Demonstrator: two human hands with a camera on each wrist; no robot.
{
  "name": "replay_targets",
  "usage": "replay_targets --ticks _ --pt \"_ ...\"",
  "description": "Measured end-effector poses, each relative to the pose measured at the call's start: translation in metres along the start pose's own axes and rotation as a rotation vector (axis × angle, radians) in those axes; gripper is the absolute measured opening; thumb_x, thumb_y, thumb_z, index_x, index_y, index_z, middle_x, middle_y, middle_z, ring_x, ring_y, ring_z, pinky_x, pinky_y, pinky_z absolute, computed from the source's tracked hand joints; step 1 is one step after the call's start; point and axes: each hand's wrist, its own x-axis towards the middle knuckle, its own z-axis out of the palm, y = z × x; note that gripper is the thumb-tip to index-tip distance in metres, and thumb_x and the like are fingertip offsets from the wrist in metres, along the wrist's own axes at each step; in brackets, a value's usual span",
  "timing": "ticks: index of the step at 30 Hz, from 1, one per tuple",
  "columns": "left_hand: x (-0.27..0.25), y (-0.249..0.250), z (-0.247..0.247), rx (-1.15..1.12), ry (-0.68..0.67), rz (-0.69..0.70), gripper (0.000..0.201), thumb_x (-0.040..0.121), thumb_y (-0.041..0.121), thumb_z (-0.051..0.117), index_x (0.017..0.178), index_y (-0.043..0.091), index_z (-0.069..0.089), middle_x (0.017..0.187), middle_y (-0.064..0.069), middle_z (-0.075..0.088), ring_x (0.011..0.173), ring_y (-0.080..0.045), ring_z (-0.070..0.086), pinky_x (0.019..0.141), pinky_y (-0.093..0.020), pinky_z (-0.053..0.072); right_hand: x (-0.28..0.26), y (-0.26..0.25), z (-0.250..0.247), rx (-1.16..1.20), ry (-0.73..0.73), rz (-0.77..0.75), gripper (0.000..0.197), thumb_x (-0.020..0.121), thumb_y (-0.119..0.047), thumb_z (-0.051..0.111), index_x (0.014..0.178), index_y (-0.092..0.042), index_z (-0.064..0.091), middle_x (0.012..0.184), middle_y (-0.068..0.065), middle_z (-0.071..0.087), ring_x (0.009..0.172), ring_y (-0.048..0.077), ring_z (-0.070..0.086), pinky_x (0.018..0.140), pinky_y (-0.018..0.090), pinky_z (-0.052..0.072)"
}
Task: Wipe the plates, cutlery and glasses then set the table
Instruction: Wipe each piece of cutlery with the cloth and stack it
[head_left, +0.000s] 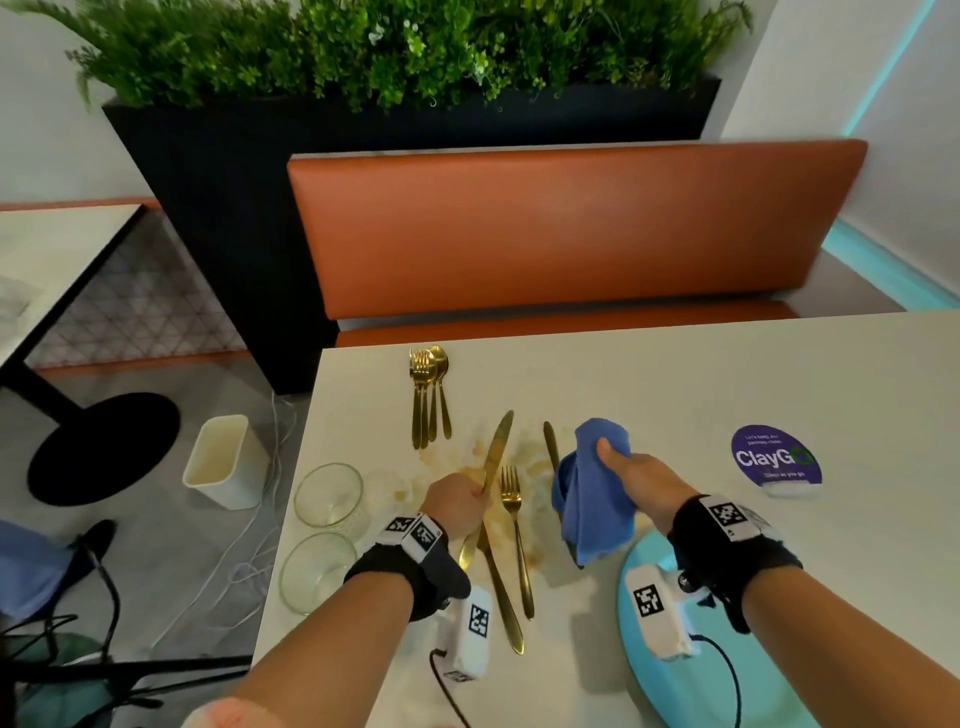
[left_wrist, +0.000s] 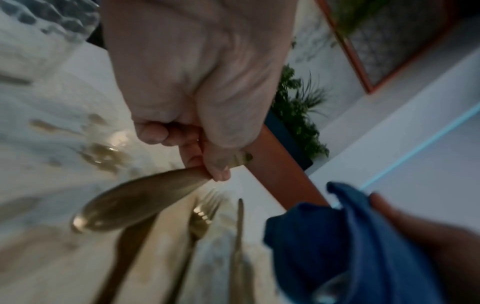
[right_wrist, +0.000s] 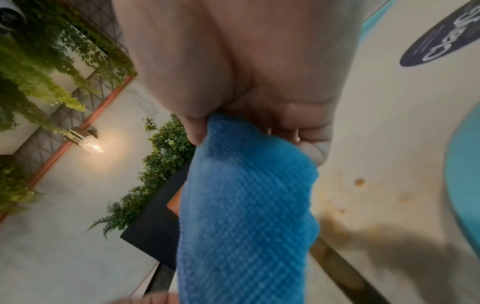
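Observation:
My left hand (head_left: 470, 496) grips a gold knife (head_left: 497, 441) by the middle of its length and holds it tilted above the table, blade pointing away from me; in the left wrist view its handle (left_wrist: 135, 202) sticks out below the curled fingers (left_wrist: 166, 133). My right hand (head_left: 613, 457) pinches a blue cloth (head_left: 592, 499), which hangs down just right of the knife and apart from it. The cloth (right_wrist: 246, 205) fills the right wrist view. A gold fork (head_left: 514, 530), a second gold knife (head_left: 501, 592) and a third knife (head_left: 550, 447) lie on the stained table.
A bundle of gold forks and spoons (head_left: 428, 400) lies near the table's far edge. Two glasses (head_left: 328, 493) (head_left: 317, 571) stand by the left edge. A teal plate (head_left: 727, 675) sits under my right wrist. A purple sign (head_left: 776, 457) stands at the right. On the floor is a white bin (head_left: 226, 462).

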Motion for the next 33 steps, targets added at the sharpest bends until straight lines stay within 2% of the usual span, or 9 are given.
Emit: replay_targets --ticks 5,8,11,16,18,22,25,29,33 --pt "-0.001 0.033 -0.003 -0.181 -0.018 0.116 0.025 0.095 0.02 0.048 0.073 0.012 0.055 0.079 -0.009 0.053 0.081 -0.022 0.051 0.075 -0.031 0.041 -0.005 0.0 0.026 0.102 -0.069 -0.005 0.055 0.092 -0.05 0.042 0.119 -0.004 0.057 0.12 0.014 0.06 0.114 0.03 0.056 0.103 0.045 0.042" --pt "-0.009 0.051 -0.001 -0.099 -0.027 0.23 0.022 0.094 0.012 0.043 0.086 0.004 0.061 0.089 -0.017 0.059 0.087 -0.029 0.056 0.077 -0.036 0.045 -0.002 -0.005 0.036 0.126 -0.069 -0.08 0.038 0.09 -0.036 0.056 0.11 -0.004 0.061 0.116 0.016 0.063 0.109 0.033 0.059 0.1 0.047 0.045" --pt "-0.017 0.064 -0.001 -0.066 0.012 0.318 0.026 0.095 0.008 0.039 0.098 -0.005 0.062 0.105 -0.022 0.064 0.098 -0.034 0.058 0.077 -0.033 0.044 0.004 -0.015 0.035 0.169 0.064 -0.125 0.02 0.083 -0.025 0.067 0.085 -0.006 0.064 0.092 0.017 0.068 0.094 0.035 0.062 0.088 0.045 0.051" --pt "-0.013 0.07 -0.009 -0.202 -0.041 0.337 0.011 0.091 0.007 0.048 0.087 0.009 0.058 0.088 -0.013 0.057 0.08 -0.029 0.058 0.084 -0.043 0.055 0.015 -0.041 0.006 0.218 0.322 -0.138 0.059 0.084 -0.036 0.066 0.106 0.018 0.056 0.11 0.038 0.057 0.091 0.043 0.061 0.086 0.06 0.048" --pt "-0.015 0.072 -0.013 -0.265 -0.088 0.316 0.007 0.093 0.011 0.052 0.088 0.014 0.056 0.09 -0.005 0.056 0.08 -0.023 0.06 0.082 -0.041 0.057 0.017 -0.051 -0.009 0.282 0.391 -0.127 0.055 0.084 -0.037 0.065 0.097 0.016 0.057 0.112 0.035 0.058 0.083 0.034 0.057 0.089 0.058 0.047" --pt "-0.012 0.078 -0.021 -0.279 -0.108 0.318 0.013 0.092 0.01 0.055 0.104 0.009 0.062 0.094 -0.006 0.058 0.094 -0.03 0.065 0.082 -0.04 0.058 0.018 -0.06 -0.018 0.341 0.456 -0.124 0.031 0.085 -0.038 0.063 0.069 -0.013 0.055 0.104 0.023 0.064 0.093 0.037 0.06 0.093 0.053 0.049" --pt "-0.009 0.078 -0.028 -0.283 -0.114 0.321 0.011 0.093 0.007 0.053 0.1 0.008 0.061 0.084 0.0 0.056 0.076 -0.022 0.064 0.075 -0.035 0.059 0.012 -0.06 -0.005 0.375 0.411 -0.138 0.028 0.086 -0.033 0.062 0.072 -0.011 0.055 0.095 0.02 0.061 0.086 0.033 0.057 0.089 0.051 0.048" --pt "-0.001 0.081 -0.033 -0.157 -0.014 0.411 0.022 0.092 0.004 0.041 0.093 0.0 0.063 0.091 -0.017 0.063 0.082 -0.028 0.061 0.077 -0.035 0.051 0.004 -0.052 0.02 0.292 0.265 -0.15 0.017 0.083 -0.028 0.067 0.074 -0.015 0.06 0.085 0.013 0.065 0.084 0.033 0.061 0.082 0.045 0.052" --pt "0.008 0.077 -0.03 -0.173 -0.023 0.432 0.024 0.093 0.008 0.041 0.09 0.0 0.063 0.087 -0.018 0.063 0.082 -0.032 0.057 0.078 -0.041 0.049 0.006 -0.054 0.022 0.228 0.251 -0.176 0.014 0.082 -0.024 0.069 0.072 -0.017 0.061 0.078 0.006 0.065 0.082 0.031 0.061 0.08 0.042 0.052"
